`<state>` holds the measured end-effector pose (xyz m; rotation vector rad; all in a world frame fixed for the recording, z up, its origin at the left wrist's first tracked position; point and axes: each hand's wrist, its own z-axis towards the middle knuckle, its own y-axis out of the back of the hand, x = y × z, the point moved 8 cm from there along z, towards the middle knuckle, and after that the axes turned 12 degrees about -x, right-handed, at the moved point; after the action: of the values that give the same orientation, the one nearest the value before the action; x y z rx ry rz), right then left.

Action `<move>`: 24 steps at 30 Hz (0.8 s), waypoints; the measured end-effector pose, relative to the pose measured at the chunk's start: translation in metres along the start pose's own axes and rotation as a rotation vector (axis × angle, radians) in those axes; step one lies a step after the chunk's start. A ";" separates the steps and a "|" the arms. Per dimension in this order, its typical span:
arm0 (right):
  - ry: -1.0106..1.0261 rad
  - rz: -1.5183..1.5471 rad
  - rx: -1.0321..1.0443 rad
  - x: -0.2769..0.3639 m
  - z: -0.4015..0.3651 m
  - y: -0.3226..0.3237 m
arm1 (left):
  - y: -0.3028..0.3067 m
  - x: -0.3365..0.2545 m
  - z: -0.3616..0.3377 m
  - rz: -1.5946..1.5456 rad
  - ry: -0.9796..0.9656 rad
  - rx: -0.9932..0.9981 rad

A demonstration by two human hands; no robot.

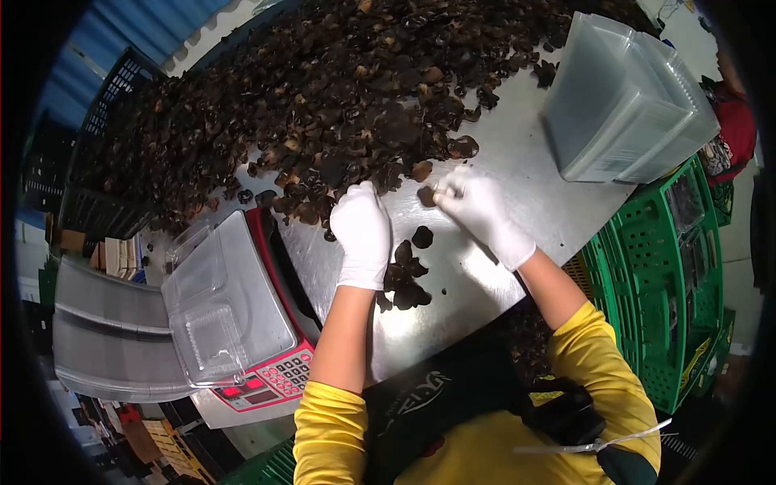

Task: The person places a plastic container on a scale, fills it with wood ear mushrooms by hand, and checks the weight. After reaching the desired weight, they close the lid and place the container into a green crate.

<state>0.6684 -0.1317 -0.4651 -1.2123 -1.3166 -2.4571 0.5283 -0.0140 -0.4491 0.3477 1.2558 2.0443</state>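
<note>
Right hand (482, 212) pinches one wood-ear piece (427, 196) apart from the heap (339, 89); left hand (362, 232), grip hidden, shields separated pieces (409, 293) by the table's (517, 166) near edge.

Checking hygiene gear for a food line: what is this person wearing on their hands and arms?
Both the left hand and the right hand wear thin white disposable gloves ending at the wrist. Bright yellow sleeves are pushed up near the elbows; the forearms are uncovered.

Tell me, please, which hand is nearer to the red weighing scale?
Left. The left hand lies just right of the scale, at the edge of the mushroom pile; the right hand is farther right, seemingly pinching a mushroom piece.
</note>
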 end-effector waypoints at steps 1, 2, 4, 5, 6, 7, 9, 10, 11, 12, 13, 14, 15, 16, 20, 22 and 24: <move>-0.092 0.167 0.139 0.005 -0.011 -0.008 | 0.008 -0.002 0.003 -0.055 0.021 -0.046; 0.059 0.137 0.186 0.026 -0.018 -0.007 | 0.011 -0.007 0.006 -0.153 -0.021 -0.118; 0.070 0.181 0.159 0.033 -0.019 -0.015 | 0.002 -0.010 0.014 -0.114 -0.031 -0.066; 0.082 0.222 0.130 0.038 -0.017 -0.016 | -0.007 -0.009 0.017 -0.086 -0.038 -0.033; 0.017 0.223 0.151 0.035 -0.012 -0.019 | -0.012 -0.006 0.018 -0.085 -0.039 -0.037; 0.020 0.223 0.148 0.028 -0.004 -0.031 | -0.015 0.002 0.019 -0.128 0.012 -0.066; 0.275 -0.173 -0.045 0.021 0.011 -0.052 | -0.007 0.016 0.019 -0.266 0.144 -0.197; 0.147 -0.218 0.047 0.025 0.017 -0.056 | -0.002 0.021 0.018 -0.291 0.205 -0.175; 0.150 -0.212 0.045 0.032 0.023 -0.059 | 0.010 0.025 0.018 -0.314 0.266 -0.155; 0.180 -0.320 0.079 0.037 0.026 -0.065 | 0.019 0.025 0.017 -0.339 0.311 -0.102; 0.209 -0.428 0.115 0.038 0.029 -0.071 | 0.018 0.027 0.015 -0.333 0.311 -0.102; 0.287 -0.386 0.033 0.039 0.030 -0.072 | 0.018 0.026 0.013 -0.383 0.254 -0.139; 0.288 -0.382 0.036 0.036 0.031 -0.077 | 0.018 0.024 0.010 -0.435 0.198 -0.177; 0.274 -0.390 0.049 0.035 0.034 -0.080 | 0.011 0.020 0.012 -0.438 0.149 -0.141; 0.328 -0.302 -0.012 0.039 0.025 -0.059 | -0.013 0.007 0.018 -0.233 0.066 -0.008; 0.368 -0.223 -0.083 0.045 0.010 -0.020 | -0.012 0.005 0.021 -0.201 0.063 -0.006; 0.270 -0.362 0.215 0.036 -0.019 0.013 | -0.013 0.005 0.018 -0.173 0.028 -0.035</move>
<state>0.6378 -0.1447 -0.4375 -0.6120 -1.7837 -2.5003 0.5403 0.0057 -0.4520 0.1877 1.2213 1.9267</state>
